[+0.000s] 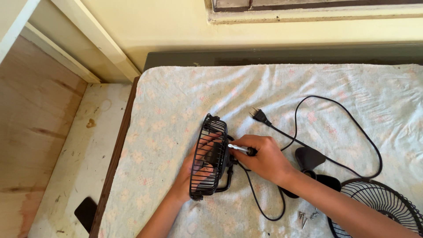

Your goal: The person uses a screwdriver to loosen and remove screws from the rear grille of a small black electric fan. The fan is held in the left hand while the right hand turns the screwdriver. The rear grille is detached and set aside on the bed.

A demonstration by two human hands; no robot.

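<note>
A pale, flower-printed towel (pixel 308 83) covers a table set against a cream wall under a window sill, with a bare wooden floor off to the left. On it, the left hand (pixel 196 169) is curled around the rear fan grille (pixel 209 156), fingers showing through the black wires, steadying the small fan body on its edge near the towel's middle. The right hand (pixel 263 158) is closed around a screwdriver (pixel 240 149), whose silver shaft lies almost level, tip pointing left into the motor housing behind the grille; its long axis runs left to right, square to the grille's face, which looks toward the floor side. To work this screw well, it seems wise to keep the shaft in line with the screw, press inward as it turns, and let the left hand brace against that push so the grille does not tip. The black power cord (pixel 348 114) loops away to the right, its plug (pixel 260 116) lying just above the right hand. Beyond the wrist lie the black fan blade (pixel 309 157), a few loose screws (pixel 304 217) and the front grille (pixel 379 202) flat near the lower right edge.
</note>
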